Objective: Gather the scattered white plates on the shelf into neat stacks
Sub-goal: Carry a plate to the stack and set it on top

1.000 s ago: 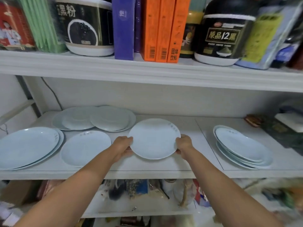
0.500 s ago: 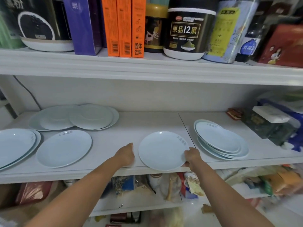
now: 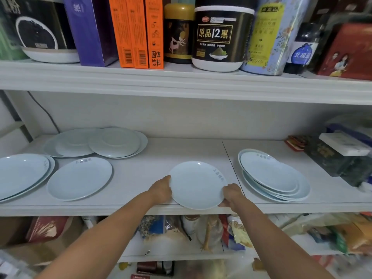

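Observation:
I hold a pale white plate (image 3: pixel 197 184) at the front edge of the middle shelf (image 3: pixel 141 178), slightly overhanging it. My left hand (image 3: pixel 162 191) grips its left rim and my right hand (image 3: pixel 231 195) grips its lower right rim. To the right sits a loose stack of several plates (image 3: pixel 273 176). A single plate (image 3: pixel 79 178) lies left of centre. Two stacked plates (image 3: pixel 22 174) sit at the far left. At the back left, overlapping plates (image 3: pixel 96 141) lie upside down.
The upper shelf (image 3: pixel 181 83) carries jars, orange boxes and tins just above. Dark boxes with a white block (image 3: pixel 340 156) crowd the shelf's right end. Bags and packets fill the lower shelf (image 3: pixel 181 234). Bare shelf lies between the single plate and the held plate.
The plate moved right and toward the front edge, nearer the right-hand stack. My left hand came off it half a second ago and now grips its left rim again.

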